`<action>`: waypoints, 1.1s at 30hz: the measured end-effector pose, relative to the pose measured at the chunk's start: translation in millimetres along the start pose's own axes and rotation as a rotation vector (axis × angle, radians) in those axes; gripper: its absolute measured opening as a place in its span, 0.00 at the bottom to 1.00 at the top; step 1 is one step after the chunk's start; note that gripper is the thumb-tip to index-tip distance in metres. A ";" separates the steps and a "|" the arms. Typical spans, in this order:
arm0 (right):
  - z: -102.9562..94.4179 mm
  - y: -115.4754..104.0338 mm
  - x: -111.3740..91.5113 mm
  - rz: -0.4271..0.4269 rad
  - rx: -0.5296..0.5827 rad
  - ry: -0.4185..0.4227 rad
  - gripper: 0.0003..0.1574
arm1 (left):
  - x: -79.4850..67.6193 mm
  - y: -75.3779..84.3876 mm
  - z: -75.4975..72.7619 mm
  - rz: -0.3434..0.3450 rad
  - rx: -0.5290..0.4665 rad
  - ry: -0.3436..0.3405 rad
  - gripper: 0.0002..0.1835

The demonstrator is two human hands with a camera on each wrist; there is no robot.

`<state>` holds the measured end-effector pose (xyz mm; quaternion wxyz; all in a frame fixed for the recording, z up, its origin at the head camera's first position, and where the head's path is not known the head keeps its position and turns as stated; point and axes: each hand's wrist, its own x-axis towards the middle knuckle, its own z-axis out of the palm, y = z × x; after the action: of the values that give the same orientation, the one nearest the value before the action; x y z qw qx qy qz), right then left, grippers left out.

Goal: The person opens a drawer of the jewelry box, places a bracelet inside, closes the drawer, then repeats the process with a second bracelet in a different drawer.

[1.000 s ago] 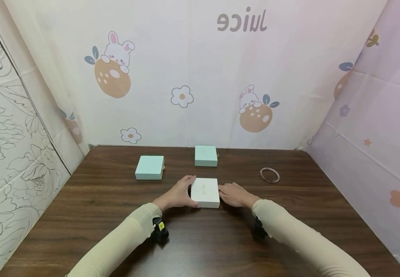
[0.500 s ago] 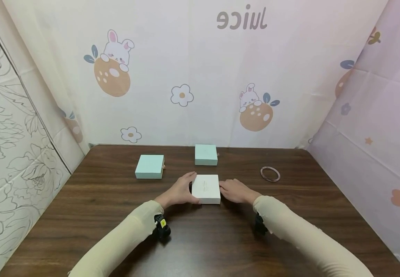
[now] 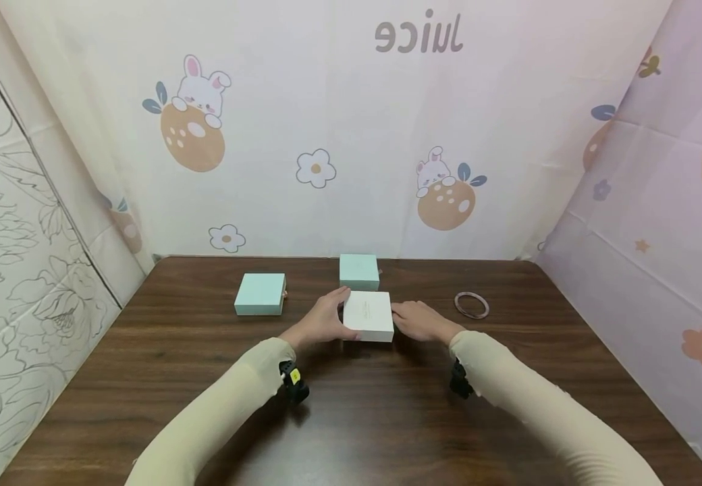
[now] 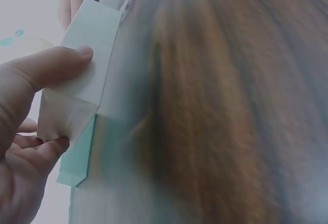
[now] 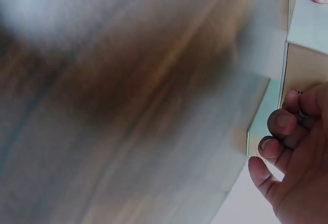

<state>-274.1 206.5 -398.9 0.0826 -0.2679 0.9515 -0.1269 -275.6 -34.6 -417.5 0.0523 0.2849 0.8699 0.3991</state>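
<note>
My left hand (image 3: pixel 325 320) grips a square white box (image 3: pixel 368 312) with faint lettering on its lid. In the left wrist view, the thumb lies along the box's near side and the fingers curl at its left end and far side. My right hand (image 3: pixel 420 320) is at the box's right side. The right wrist view shows its thumb and index finger (image 5: pixel 291 102) pinched together against the tan end face (image 5: pixel 303 69), at a small tab mostly hidden by the fingertips. The other fingers are loosely curled. The drawer end sits flush with the lid.
Just behind the white box is a mint-green box (image 3: pixel 358 271), and another mint box (image 3: pixel 260 294) with a small side tab stands to the left. A pinkish bangle (image 3: pixel 471 305) lies to the right on the dark wooden table (image 3: pixel 351 418). Printed curtains (image 3: pixel 266 121) hang behind.
Both hands have shifted the white box away from the body and slightly right, closer to the rear mint box. The grips look the same. The mint boxes and bangle stay in place.
</note>
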 end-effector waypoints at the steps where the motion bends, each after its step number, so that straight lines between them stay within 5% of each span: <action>1: -1.9 1.4 0.1 0.009 0.011 0.002 0.24 | 2.4 1.7 -0.5 0.000 -0.013 0.006 0.54; 12: -24.5 18.5 1.3 0.097 0.182 0.039 0.29 | 32.8 15.5 1.9 0.020 -0.078 0.071 0.47; 20: -41.7 35.4 6.9 0.123 0.238 0.104 0.30 | 58.7 28.9 6.7 0.030 -0.221 0.124 0.48; 33: -54.9 59.2 10.5 0.253 0.386 0.136 0.32 | 93.4 38.8 18.3 0.057 -0.229 0.189 0.34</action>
<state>-324.3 260.6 -364.4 0.0834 -0.1169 0.9389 -0.3128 -329.9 47.9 -389.0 -0.0092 0.2629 0.8113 0.5220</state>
